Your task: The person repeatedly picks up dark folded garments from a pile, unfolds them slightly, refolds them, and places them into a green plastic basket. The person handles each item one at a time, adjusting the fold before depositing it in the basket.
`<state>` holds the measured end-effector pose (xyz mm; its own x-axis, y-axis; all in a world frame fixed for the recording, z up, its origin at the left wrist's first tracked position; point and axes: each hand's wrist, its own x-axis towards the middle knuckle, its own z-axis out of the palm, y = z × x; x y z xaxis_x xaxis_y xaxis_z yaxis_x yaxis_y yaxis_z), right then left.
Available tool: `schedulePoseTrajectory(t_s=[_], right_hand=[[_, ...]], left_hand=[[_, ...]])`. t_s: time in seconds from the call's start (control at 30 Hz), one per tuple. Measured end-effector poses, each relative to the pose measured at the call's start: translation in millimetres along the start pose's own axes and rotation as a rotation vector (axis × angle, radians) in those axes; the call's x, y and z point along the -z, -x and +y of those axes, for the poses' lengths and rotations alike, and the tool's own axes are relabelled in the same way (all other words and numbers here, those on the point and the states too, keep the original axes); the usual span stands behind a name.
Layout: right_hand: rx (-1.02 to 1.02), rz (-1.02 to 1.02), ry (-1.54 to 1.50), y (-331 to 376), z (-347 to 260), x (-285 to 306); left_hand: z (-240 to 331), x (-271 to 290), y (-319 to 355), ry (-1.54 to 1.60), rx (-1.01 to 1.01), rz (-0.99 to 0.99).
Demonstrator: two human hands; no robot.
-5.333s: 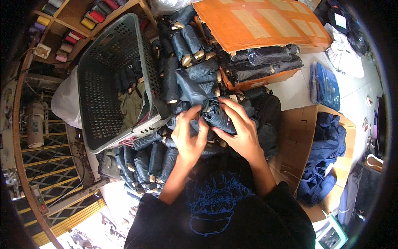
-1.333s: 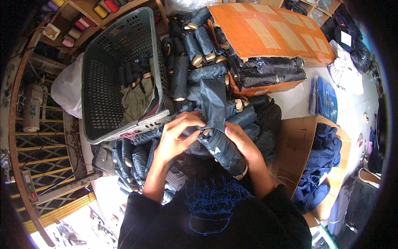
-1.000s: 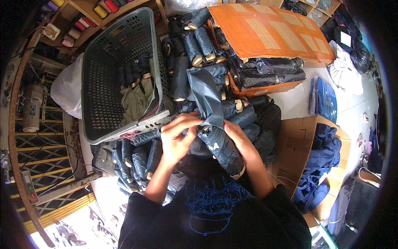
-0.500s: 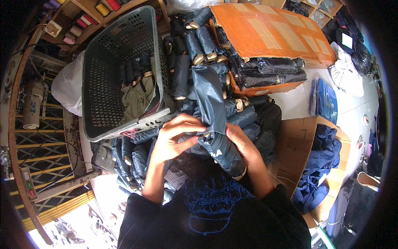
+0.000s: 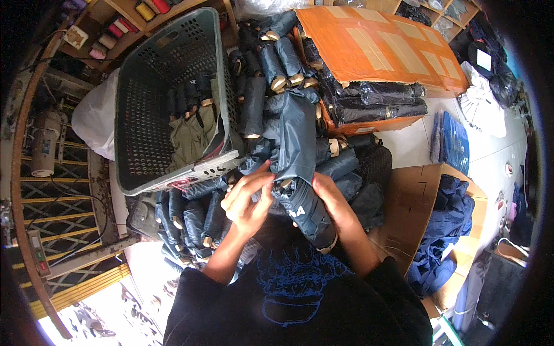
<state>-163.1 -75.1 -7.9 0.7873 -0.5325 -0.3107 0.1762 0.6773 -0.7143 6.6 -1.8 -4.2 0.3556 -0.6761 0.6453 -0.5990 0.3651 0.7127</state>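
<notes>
My right hand (image 5: pixel 337 202) is wrapped round the right side of a rolled navy nylon bundle (image 5: pixel 309 216) with pale lettering and a pale end. From the bundle's far end a loose, smooth navy fabric flap (image 5: pixel 297 138) stretches away, lying over the pile. To the left, my left hand (image 5: pixel 251 202) has its fingers apart, the fingertips close to where flap and roll meet. Whether they touch the cloth I cannot tell. Around and beneath lie several similar navy rolls (image 5: pixel 252 106) with tan ends.
A dark perforated plastic basket (image 5: pixel 135 167) stands at the left, with rolls and olive cloth inside. An orange carton (image 5: pixel 381 43) of plastic-wrapped packs sits at the far right. Nearer, an open brown carton (image 5: pixel 404 219) holds blue cloth (image 5: pixel 441 242). A metal lattice gate (image 5: pixel 75 213) borders the left.
My left hand has let go of the fabric and drawn back slightly toward me, its fingers spreading. The flap now hangs straighter; my right hand keeps its hold.
</notes>
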Motion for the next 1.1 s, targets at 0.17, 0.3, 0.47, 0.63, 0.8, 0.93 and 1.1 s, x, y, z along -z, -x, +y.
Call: schedulePoseTrajectory(t_s=[0.17, 0.3, 0.47, 0.63, 0.8, 0.93, 1.1], right_hand=[[0.097, -0.087, 0.058, 0, 6, 4], [0.086, -0.132, 0.074, -3, 4, 6], [0.174, -0.148, 0.120, -5, 5, 3], [0.234, -0.143, 0.248, -8, 8, 4], [0.334, -0.034, 0.583, -7, -7, -4], [0.269, 0.017, 0.701, -9, -11, -6], [0.331, -0.022, 0.913, -8, -16, -2]], left_hand=[[13, 0, -2, 0.098, 0.008, 0.035], [16, 10, 3, 0.405, 0.305, -0.042], [13, 14, -1, 0.637, 0.235, -0.228], [3, 13, 11, 0.639, 0.310, -0.193], [19, 15, -5, 0.860, 0.562, -0.124], [14, 13, -8, 0.241, 0.297, -0.165], [11, 22, -29, -0.028, 0.183, -0.395]])
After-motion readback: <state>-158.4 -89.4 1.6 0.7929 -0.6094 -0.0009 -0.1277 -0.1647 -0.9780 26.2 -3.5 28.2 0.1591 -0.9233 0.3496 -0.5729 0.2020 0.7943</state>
